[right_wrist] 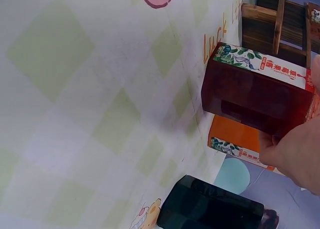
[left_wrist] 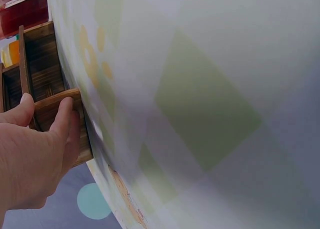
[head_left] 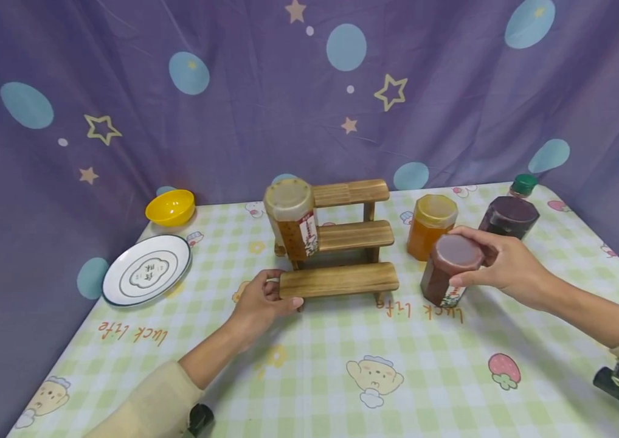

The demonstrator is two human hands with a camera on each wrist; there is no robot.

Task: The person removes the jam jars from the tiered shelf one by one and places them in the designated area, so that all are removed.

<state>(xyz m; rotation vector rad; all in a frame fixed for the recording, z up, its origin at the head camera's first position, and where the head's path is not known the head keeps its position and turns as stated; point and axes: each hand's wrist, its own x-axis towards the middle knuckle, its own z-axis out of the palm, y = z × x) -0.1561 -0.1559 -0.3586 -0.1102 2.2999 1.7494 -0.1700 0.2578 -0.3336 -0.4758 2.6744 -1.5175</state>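
Observation:
My left hand (head_left: 257, 307) grips the left end of the lowest step of a three-step wooden display rack (head_left: 337, 280). In the left wrist view its thumb and fingers (left_wrist: 61, 121) pinch the edge of that board. Just right of the rack, my right hand (head_left: 512, 267) holds a dark red jar (head_left: 441, 283) around its upper part, below the pale lid. The right wrist view shows its white label (right_wrist: 265, 61) with red characters and leaves. An amber jar (head_left: 290, 234) stands upright at the left of the rack's middle step.
Behind the held jar stands an orange jar (head_left: 430, 228) with a yellowish lid. A dark purple jar (head_left: 509, 216) and a green-capped bottle (head_left: 523, 185) are at the back right. A white plate (head_left: 118, 277) and a yellow bowl (head_left: 171, 208) lie at the left. A purple curtain hangs behind.

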